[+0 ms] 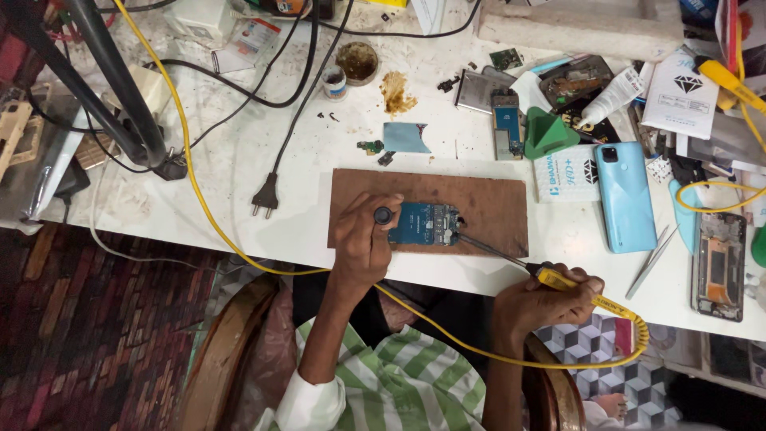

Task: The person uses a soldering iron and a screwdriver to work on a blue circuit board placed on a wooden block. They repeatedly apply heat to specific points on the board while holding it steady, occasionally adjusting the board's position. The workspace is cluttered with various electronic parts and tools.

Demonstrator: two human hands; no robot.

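A blue circuit board [425,223] lies on a brown wooden board [487,203] at the near edge of the white workbench [215,160]. My left hand [363,242] rests at the circuit board's left side, fingers closed on a small dark round-ended tool [384,215] that stands beside the board. My right hand [542,303] grips a yellow-handled soldering iron [558,280]. Its thin metal shaft slants up and left, with the tip at the circuit board's right edge. A yellow cable runs from the iron's handle.
A light blue phone [625,194] lies face down to the right, with tweezers [650,261] and an opened phone [720,263] beyond. A green wedge [549,132], a white tube [613,97], phone parts, a black plug [266,196], cables and a small round tin [357,61] crowd the bench.
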